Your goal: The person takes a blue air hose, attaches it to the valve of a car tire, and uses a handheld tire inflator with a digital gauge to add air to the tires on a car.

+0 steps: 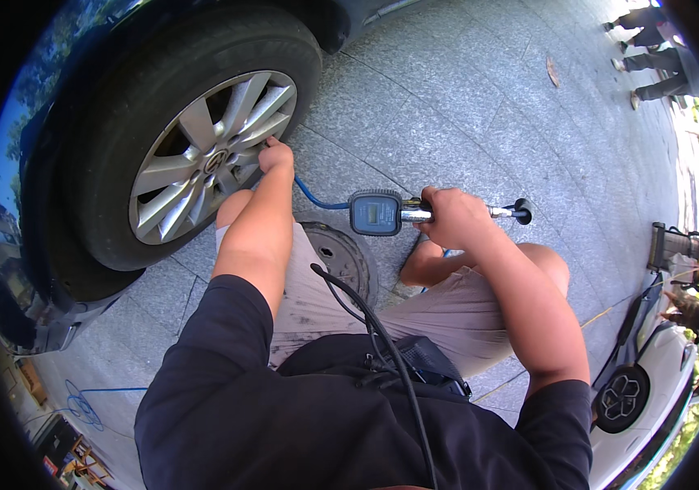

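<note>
A dark car's wheel has a black tyre [110,116] and a silver multi-spoke alloy rim [193,131] with a Volkswagen badge. My left hand [276,154] is at the rim's edge, fingers curled against a spoke; whatever lies under the fingers is hidden. A blue air hose [319,199] runs from behind my left wrist to a tyre inflator with a digital gauge [375,212]. My right hand [456,215] grips that inflator's chrome handle, level above the paving. A black fitting [522,212] sits at the handle's far end.
Between my knees is a round, dark manhole cover [331,254] in the grey stone paving [423,116]. A black cable [380,331] hangs across my front. Blue hose coils [83,407] lie lower left. At right are a white car [662,367], a machine [680,254] and people's legs [656,73].
</note>
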`<state>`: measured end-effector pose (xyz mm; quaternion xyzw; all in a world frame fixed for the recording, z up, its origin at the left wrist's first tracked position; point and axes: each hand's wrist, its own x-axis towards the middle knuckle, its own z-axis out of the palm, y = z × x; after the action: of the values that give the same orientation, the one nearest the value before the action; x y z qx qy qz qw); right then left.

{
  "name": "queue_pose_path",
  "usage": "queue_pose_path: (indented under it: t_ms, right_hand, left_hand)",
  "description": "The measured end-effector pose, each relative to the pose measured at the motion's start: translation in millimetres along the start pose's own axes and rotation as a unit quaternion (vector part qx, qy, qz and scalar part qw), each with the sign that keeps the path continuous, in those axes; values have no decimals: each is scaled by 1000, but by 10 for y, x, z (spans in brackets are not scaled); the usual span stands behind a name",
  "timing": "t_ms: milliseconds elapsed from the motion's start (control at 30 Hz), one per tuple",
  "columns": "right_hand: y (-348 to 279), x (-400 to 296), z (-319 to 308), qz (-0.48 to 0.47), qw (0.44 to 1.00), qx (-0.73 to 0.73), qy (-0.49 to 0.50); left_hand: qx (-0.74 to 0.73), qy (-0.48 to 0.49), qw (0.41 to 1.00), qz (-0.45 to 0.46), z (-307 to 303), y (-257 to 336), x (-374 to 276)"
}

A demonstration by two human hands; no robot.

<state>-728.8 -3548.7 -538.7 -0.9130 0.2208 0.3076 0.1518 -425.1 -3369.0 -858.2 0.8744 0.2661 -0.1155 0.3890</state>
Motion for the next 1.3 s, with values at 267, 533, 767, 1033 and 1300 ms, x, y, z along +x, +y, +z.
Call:
queue_pose_path:
  t_ms: [267, 533, 767, 1033, 1300]
  right_hand:
    - [80, 109, 33, 15, 999, 30, 32]
    - [54, 201, -40, 32, 996, 67, 54]
    - [-1, 212, -131, 40, 997, 65, 34]
    - [-16, 252, -126, 26, 998, 60, 13]
    - [0, 274, -140, 25, 998, 54, 14]
  left_hand:
    - [-45, -38, 997, -58, 31, 119, -178]
    - [-172, -131, 965, -146, -125, 208, -188]
    - [-188, -120, 963, -151, -131, 183, -114]
    - [-198, -114, 962, -148, -216, 233, -182]
    - [-187, -121, 965, -140, -246, 266, -258]
